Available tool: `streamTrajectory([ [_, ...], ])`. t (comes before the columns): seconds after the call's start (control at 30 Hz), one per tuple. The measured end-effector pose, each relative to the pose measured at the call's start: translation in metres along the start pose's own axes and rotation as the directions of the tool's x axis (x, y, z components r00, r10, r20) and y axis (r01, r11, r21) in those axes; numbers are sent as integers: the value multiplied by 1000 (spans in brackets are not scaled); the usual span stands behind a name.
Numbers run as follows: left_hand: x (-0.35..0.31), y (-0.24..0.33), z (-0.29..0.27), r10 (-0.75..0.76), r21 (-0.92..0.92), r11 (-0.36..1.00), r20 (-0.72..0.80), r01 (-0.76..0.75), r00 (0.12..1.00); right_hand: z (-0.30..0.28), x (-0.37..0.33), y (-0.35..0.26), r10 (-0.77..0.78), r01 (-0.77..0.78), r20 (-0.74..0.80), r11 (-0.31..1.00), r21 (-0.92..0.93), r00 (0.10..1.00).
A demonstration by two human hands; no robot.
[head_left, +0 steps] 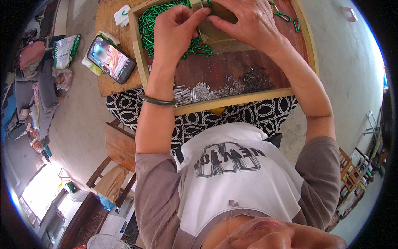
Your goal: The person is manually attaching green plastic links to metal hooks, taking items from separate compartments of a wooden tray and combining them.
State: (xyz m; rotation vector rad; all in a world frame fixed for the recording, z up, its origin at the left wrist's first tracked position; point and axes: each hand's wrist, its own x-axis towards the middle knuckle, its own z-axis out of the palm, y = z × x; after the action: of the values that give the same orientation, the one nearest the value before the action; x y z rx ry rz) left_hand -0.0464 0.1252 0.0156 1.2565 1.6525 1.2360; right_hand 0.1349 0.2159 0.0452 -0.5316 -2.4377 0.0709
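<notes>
At the top edge my left hand [176,31] pinches with thumb and fingers. A short piece of a green carabiner [208,3] shows at its fingertips, partly cut off by the frame edge. Close on its right, my right hand [251,25] has its fingers curled in and its thumb toward the left hand; whatever it grips is hidden. Beneath the hands lies a shallow wooden tray [234,98]. Its left part holds a heap of green carabiners [149,29]. Along its near side lie silver metal pins [201,92] and a pile of small dark metal pieces [255,79].
Left of the tray, a phone [111,59] with a lit screen lies on the wooden table [108,87]. Loose green carabiners [282,16] rest at the tray's right. A wooden chair [118,143] stands at the left; bags and cloth [41,91] lie on the floor beyond.
</notes>
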Motion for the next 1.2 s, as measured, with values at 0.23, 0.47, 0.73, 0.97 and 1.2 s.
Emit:
streamTrajectory([
  [0.23,-5,-8,6,112,276,958,-116,-76,987,-12,6,16,-6,10,-35,993,118,999],
  [0.47,-8,-12,8,83,298,954,-137,-38,987,-6,25,-4,76,-142,216,940,311,974],
  [0.73,-26,24,4,620,955,260,-54,-140,783,-5,20,-4,-23,-1,93,968,252,995],
  [0.97,-19,25,-4,643,917,366,-125,-159,756,3,17,2,-84,72,47,972,226,995],
  [1.2,-17,24,-4,672,927,341,-124,-157,730,5,16,3,-94,84,45,978,190,995],
])
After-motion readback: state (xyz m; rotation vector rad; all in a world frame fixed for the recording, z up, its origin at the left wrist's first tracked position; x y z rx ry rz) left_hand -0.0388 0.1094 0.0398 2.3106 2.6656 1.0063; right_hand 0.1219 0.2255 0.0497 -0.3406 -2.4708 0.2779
